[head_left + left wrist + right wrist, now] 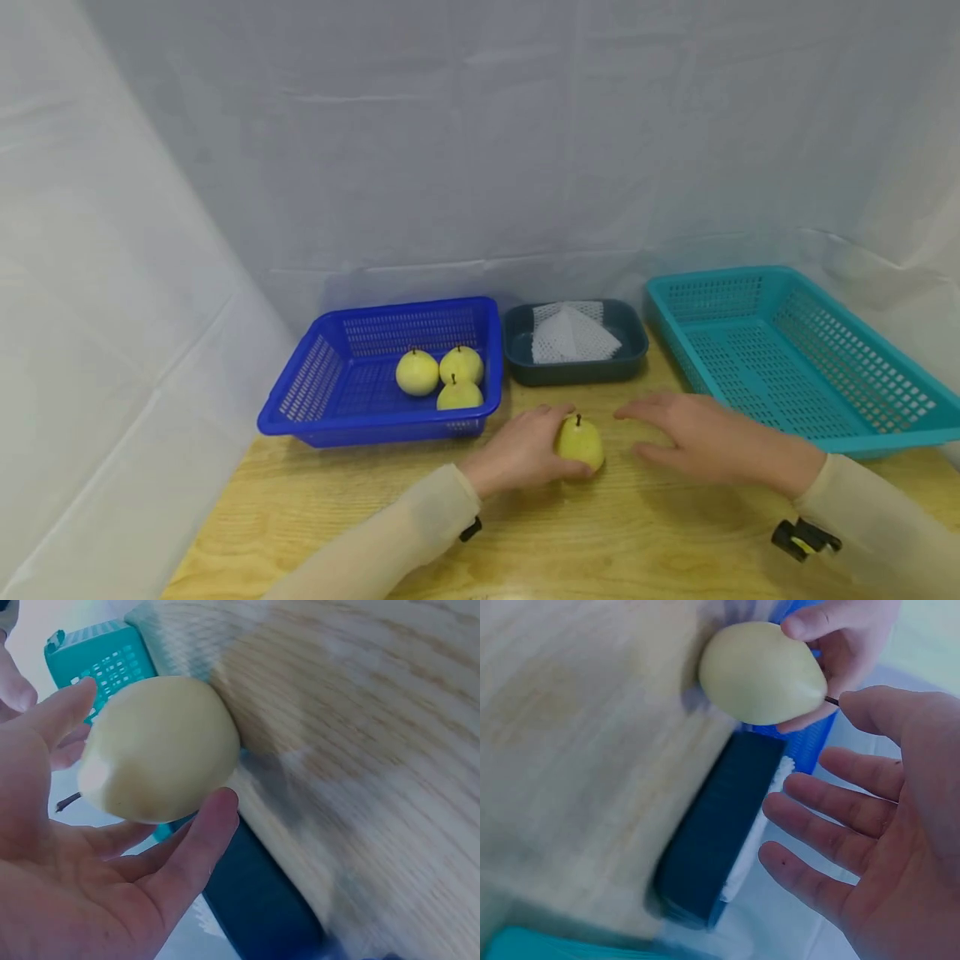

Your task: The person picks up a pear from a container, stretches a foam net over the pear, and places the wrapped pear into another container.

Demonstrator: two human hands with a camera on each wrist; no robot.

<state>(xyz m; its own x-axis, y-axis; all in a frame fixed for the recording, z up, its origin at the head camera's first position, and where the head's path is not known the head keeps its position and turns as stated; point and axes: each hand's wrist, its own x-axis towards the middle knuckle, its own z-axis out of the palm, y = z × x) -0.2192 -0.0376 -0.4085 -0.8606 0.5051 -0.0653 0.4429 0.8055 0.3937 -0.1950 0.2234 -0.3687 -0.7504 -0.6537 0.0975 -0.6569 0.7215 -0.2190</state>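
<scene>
A yellow-green pear [581,443] with a dark stem sits at the wooden table's middle, stem up. My left hand [527,448] holds it from the left, thumb on the near side and fingers round the far side; the left wrist view shows the pear [159,750] between thumb and fingers. To its right, my right hand [693,437] is apart from the pear, fingers spread and holding nothing. In the right wrist view the right palm and fingers [829,817] face the pear [761,673]. Several pears [417,372] lie in the blue basket [375,434] at the left.
Behind the hands, a dark green tray [577,372] holds white foam netting [573,335]. A teal basket [806,354] stands at the right, close to the right forearm. White sheeting [480,150] hangs behind and at both sides of the wooden table [315,500].
</scene>
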